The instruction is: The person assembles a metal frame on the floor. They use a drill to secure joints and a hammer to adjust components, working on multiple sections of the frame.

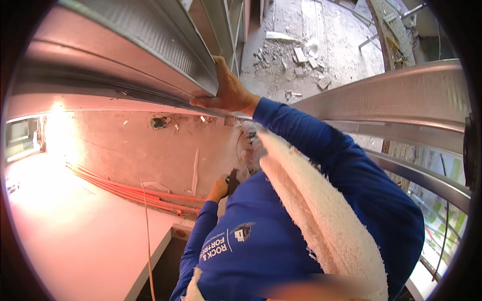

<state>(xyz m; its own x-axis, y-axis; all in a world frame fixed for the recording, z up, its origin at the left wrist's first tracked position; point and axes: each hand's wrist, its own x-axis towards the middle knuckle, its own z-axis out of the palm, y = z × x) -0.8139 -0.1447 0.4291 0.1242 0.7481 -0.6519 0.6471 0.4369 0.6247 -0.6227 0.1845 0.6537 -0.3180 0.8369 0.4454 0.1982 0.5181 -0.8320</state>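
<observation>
My right hand (pixel 231 93) reaches across to the left and grips the edge of a ribbed metal stud (pixel 165 47). Its thumb lies along the lower edge and its fingers curl over the end. Lower down, in front of my torso, my left hand (pixel 218 188) is closed around a dark tool handle (pixel 232 181). My blue shirt hides part of this tool, so its kind cannot be made out. Pale dust or blur surrounds the spot beyond it. A white towel (pixel 321 205) hangs from my neck over the blue shirt.
Orange-red conduit pipes (pixel 125 186) lie along the floor at left, beside a large white board (pixel 90 220). A thin cable (pixel 146 215) runs down past it. Broken rubble (pixel 301 56) litters the far floor. Curved metal profiles (pixel 391 95) stand at right.
</observation>
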